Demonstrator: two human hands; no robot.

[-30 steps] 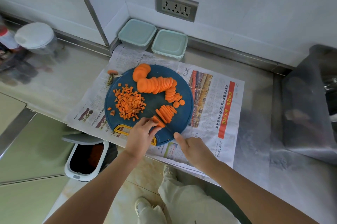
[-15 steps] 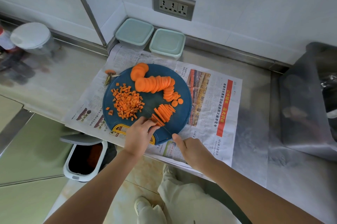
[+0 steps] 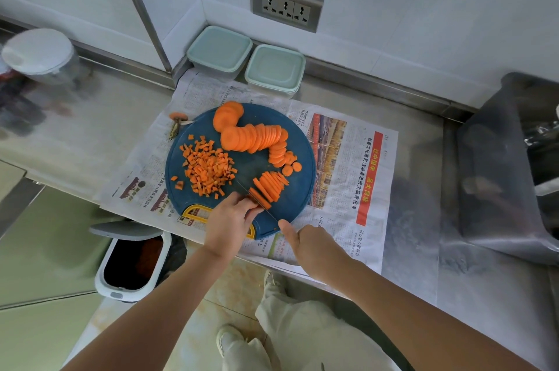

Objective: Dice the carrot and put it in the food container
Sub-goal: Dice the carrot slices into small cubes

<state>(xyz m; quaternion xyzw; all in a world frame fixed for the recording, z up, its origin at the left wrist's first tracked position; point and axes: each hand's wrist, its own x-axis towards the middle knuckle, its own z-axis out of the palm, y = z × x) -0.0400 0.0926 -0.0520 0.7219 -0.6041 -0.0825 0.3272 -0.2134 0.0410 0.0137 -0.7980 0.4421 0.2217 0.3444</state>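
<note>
**Carrot on board, part diced**

Head view. Strips (image 3: 270, 187) lie near-right on the board (image 3: 301, 189). They are steadied by the left hand (image 3: 230, 219), fingertips curled onto their near end, so the knife (image 3: 270, 212) can cross them. The right hand (image 3: 311, 246) is closed round its handle, thumb out. Dice (image 3: 208, 171) are heaped left, slices (image 3: 257, 137) far. Containers (image 3: 219, 50) stand lidded at the wall, unfilled as far as can be judged.

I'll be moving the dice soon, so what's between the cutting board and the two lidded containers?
In the head view, only a strip of newspaper lies between the cutting board and the containers.
</note>
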